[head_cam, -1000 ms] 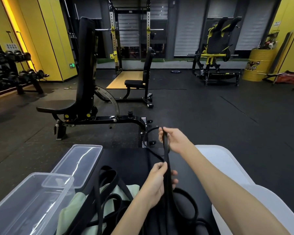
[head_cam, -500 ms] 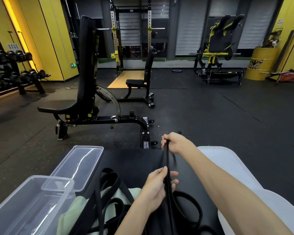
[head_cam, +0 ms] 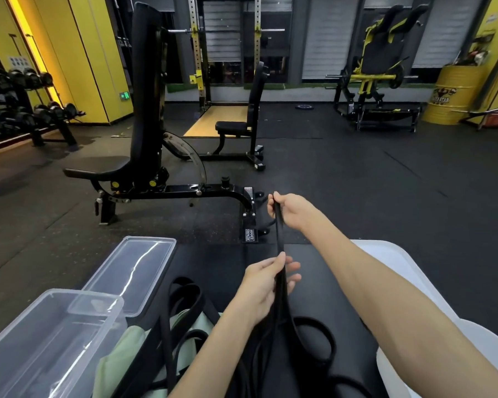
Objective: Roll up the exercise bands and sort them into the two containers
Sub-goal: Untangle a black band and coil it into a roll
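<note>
A long black exercise band [head_cam: 279, 234] is stretched taut between my two hands above a black padded bench [head_cam: 222, 262]. My right hand [head_cam: 291, 211] grips its far end, fingers curled round it. My left hand [head_cam: 266, 282] pinches the band nearer to me, between thumb and fingers. The rest of that band trails down into loops [head_cam: 314, 337] on the bench. More black bands [head_cam: 184, 305] and pale green bands [head_cam: 118, 357] lie piled at the lower left. Two clear plastic containers stand on the left: a near one [head_cam: 49, 337] and a far one [head_cam: 138, 271].
An adjustable black weight bench [head_cam: 144, 156] stands on the rubber floor just ahead. A white surface [head_cam: 414, 282] borders the padded bench on the right. A dumbbell rack [head_cam: 21, 110] is at the far left, a squat rack and a yellow drum at the back.
My right hand has pulled its end of the band a little further away, and the span between my hands has lengthened. My left hand stays pinched on the band.
</note>
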Demonstrator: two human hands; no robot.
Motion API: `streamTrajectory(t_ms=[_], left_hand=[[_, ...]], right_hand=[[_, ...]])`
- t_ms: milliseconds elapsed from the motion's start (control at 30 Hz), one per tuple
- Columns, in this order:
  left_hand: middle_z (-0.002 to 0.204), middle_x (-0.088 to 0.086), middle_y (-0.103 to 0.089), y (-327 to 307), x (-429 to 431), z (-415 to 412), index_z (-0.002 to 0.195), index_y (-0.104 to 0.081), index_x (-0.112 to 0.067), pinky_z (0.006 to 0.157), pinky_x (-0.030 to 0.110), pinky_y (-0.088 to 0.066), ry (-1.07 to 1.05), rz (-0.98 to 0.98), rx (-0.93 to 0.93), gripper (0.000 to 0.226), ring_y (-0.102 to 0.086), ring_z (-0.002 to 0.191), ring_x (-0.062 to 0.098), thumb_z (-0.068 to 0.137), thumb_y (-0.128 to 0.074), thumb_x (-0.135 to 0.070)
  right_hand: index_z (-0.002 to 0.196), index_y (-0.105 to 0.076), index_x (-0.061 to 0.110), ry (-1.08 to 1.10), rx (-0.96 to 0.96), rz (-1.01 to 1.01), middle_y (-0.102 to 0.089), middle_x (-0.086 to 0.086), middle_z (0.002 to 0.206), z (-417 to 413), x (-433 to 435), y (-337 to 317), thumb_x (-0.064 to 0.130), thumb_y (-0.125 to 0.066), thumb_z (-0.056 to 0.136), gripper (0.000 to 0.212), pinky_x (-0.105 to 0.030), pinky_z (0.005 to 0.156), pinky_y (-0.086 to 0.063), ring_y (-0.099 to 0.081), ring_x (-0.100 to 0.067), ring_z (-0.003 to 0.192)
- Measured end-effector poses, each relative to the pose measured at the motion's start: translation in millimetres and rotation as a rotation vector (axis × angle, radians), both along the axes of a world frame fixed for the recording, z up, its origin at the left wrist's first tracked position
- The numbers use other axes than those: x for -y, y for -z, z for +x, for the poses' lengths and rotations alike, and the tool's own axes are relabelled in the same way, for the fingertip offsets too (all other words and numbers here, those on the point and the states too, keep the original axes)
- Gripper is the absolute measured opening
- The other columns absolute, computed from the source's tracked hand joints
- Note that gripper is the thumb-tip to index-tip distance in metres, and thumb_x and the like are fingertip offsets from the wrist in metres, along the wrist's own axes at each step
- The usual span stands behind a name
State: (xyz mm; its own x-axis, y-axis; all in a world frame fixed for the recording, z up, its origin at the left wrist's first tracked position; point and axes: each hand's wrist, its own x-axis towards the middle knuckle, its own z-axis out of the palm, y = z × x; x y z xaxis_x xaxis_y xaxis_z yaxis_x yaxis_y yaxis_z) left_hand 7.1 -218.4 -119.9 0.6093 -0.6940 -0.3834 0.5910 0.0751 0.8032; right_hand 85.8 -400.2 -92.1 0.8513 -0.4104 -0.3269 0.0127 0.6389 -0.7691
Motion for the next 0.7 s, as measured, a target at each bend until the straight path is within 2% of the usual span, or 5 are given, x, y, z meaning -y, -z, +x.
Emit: streamTrajectory(t_ms=[167,367,433,567,700], left_hand=[[0.088,0.012,-0.074,7,0,-9,0.097,-0.064,0.003,0.059,0.021,-0.054,-0.051,0.067,-0.022,0.024,-0.069,0.069,0.019,0.092,-0.062,-0.021],[0.083,0.011,-0.074,6,-2,-13,0.1,-0.065,0.005,0.055,0.02,-0.055,-0.071,0.119,0.019,0.028,-0.07,0.063,0.017,0.093,-0.06,-0.022],[0.083,0.011,-0.073,6,-1,-17,0.101,-0.064,0.006,0.054,0.02,-0.055,-0.076,0.132,0.034,0.03,-0.068,0.059,0.015,0.094,-0.059,-0.022],[0.081,0.012,-0.072,7,-4,-29,0.105,-0.063,0.005,0.055,0.021,-0.056,-0.043,0.152,0.044,0.03,-0.068,0.058,0.015,0.098,-0.052,-0.022],[0.089,0.01,-0.073,12,-17,-44,0.108,-0.063,0.002,0.064,0.024,-0.055,0.134,0.161,0.109,0.033,-0.069,0.07,0.016,0.102,-0.042,-0.023]], right_hand=[[0.08,-0.052,0.004,-0.039,-0.177,-0.019,-0.06,-0.001,0.049,-17,-4,49,0.009,-0.043,0.099,0.021,-0.017,0.051,-0.043,-0.053,-0.011,0.054],[0.084,-0.051,0.0,-0.197,-0.304,0.144,-0.059,-0.01,0.082,-65,-29,62,0.012,-0.045,0.097,0.019,-0.029,0.066,-0.045,-0.055,-0.02,0.064],[0.088,-0.056,-0.001,-0.296,-0.359,0.085,-0.06,-0.008,0.083,-85,-37,55,0.02,-0.048,0.096,0.024,-0.031,0.068,-0.044,-0.053,-0.02,0.067],[0.084,-0.068,0.007,-0.404,-0.434,-0.146,-0.065,-0.003,0.077,-118,-54,42,0.027,-0.049,0.095,0.029,-0.024,0.049,-0.033,-0.045,-0.012,0.051],[0.088,-0.066,0.009,-0.24,-0.314,-0.184,-0.07,0.003,0.075,-133,-61,33,0.022,-0.043,0.099,0.028,-0.026,0.062,-0.049,-0.064,-0.011,0.077]])
